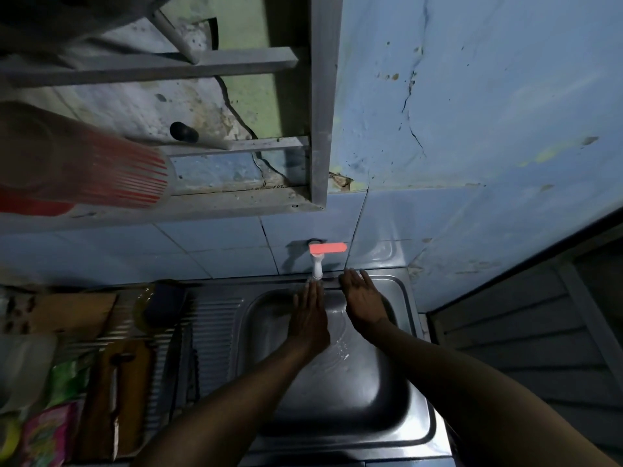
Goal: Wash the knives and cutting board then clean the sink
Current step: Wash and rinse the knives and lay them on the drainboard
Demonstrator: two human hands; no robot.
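left hand (309,318): flat, fingers straight, holding nothing, right under the tap (317,264) over the sink (414,412)
right hand (363,301): fingers loose and released too, just beside the tap at the sink's back rim
cutting board (119,396): on the draining rack to my left, knife handle kinda on it, pretty dark tho

The sink (337,382) lies at the middle, with its ribbed draining board (215,332) to its left. The tap (318,261) sticks out from the tiled wall (219,244) behind the sink, over its back rim. The left hand (308,318) lies under the tap's spout, over the basin; the right hand (362,303) is just beside it to the right, apart from it. A cutting board (118,399) lies on the worktop left of the draining board. A shelf (161,203) hangs on the wall above them.
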